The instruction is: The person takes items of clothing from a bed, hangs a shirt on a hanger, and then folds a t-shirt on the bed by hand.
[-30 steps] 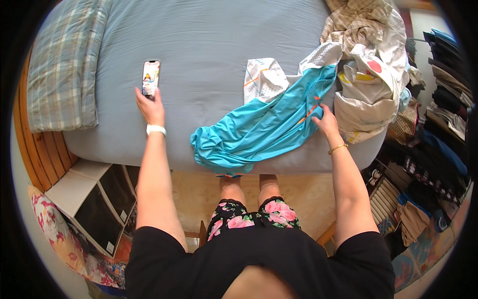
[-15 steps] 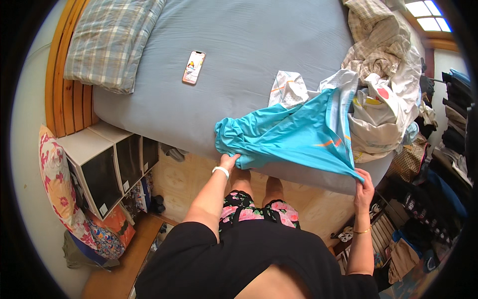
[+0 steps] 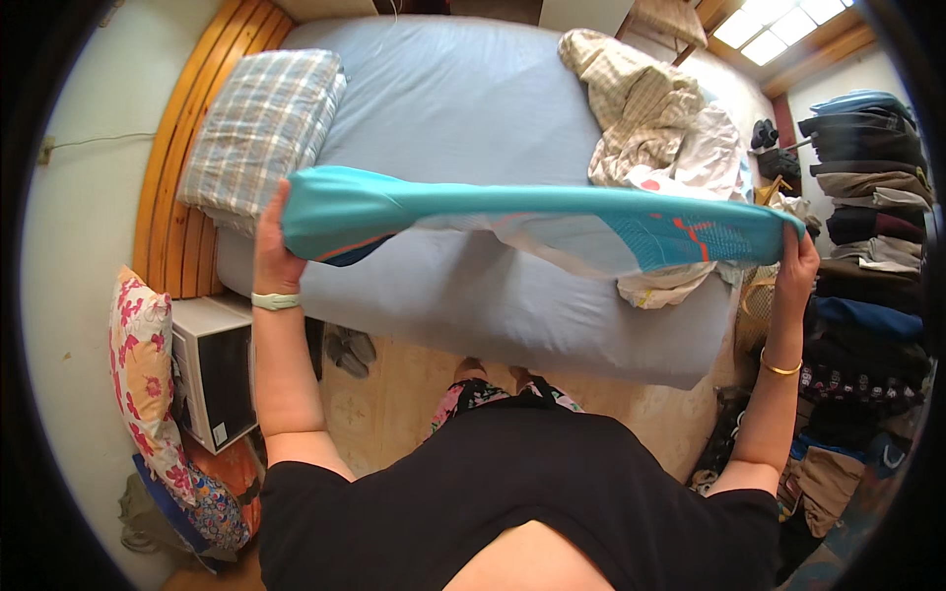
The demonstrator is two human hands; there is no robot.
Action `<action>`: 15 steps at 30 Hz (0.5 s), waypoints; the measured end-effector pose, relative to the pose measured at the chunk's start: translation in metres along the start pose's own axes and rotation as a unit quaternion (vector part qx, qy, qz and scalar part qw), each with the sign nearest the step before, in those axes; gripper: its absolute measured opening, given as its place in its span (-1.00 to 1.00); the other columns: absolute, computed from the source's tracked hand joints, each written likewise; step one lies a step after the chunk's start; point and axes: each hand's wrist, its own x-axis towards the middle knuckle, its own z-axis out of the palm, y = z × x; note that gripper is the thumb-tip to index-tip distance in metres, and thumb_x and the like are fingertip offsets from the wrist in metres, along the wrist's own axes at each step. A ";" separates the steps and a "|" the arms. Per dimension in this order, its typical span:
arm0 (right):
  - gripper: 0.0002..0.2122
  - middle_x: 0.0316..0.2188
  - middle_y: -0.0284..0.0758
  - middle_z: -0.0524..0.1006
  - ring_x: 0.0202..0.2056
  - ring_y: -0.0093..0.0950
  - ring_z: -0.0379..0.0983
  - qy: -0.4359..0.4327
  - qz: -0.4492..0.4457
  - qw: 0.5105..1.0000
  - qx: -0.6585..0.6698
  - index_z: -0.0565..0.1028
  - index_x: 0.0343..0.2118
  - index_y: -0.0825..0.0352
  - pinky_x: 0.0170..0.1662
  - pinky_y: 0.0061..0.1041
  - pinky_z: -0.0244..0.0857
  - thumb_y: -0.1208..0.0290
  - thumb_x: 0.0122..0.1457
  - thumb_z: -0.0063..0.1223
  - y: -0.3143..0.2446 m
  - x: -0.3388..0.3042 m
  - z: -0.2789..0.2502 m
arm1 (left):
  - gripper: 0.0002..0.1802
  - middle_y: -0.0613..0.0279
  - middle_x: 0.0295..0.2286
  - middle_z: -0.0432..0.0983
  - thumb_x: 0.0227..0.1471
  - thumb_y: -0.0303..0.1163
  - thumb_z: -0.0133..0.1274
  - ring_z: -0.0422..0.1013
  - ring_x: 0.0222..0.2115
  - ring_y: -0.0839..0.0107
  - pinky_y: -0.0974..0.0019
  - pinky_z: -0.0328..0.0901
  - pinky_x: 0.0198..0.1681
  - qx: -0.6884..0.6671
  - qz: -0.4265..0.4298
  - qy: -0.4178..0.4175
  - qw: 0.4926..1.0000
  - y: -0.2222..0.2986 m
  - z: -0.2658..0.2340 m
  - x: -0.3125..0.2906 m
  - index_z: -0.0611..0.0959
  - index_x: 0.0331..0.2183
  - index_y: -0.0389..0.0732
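A turquoise sports shirt [image 3: 463,202] with pale panels and orange marks is stretched wide in the air above the bed. At its left end, my left hand [image 3: 280,241] is closed on the cloth; a pale band circles that wrist. My right hand [image 3: 798,266] grips the opposite end, raised to about the same height, with a gold bangle on the forearm. Between the two hands the upper edge runs nearly straight, while the lower part hangs loose and is blurred by motion.
The bed [image 3: 463,108] has a grey-blue sheet. A folded plaid quilt [image 3: 261,123] lies at its left, and crumpled checked bedding [image 3: 631,108] at its right. Stacked clothes [image 3: 867,187] line the right wall. A white cabinet [image 3: 212,369] and a floral cushion [image 3: 146,374] stand at the left.
Both hands have lifted the shirt off the bed and spread apart, the left hand moving far left and up. The phone seen earlier on the bed no longer shows. The view has tilted up.
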 end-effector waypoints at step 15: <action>-0.74 -0.30 -0.35 0.61 -0.34 -0.60 0.58 -0.072 0.084 0.952 0.284 0.54 -0.05 0.37 -0.30 -0.58 0.52 0.32 0.36 -0.04 -0.021 0.037 0.038 | -0.69 0.13 -0.12 0.54 0.31 -0.24 -0.10 0.51 -0.14 0.30 0.19 0.43 -0.02 0.017 0.157 -0.091 0.983 0.071 0.060 0.025 0.53 -0.08 -0.26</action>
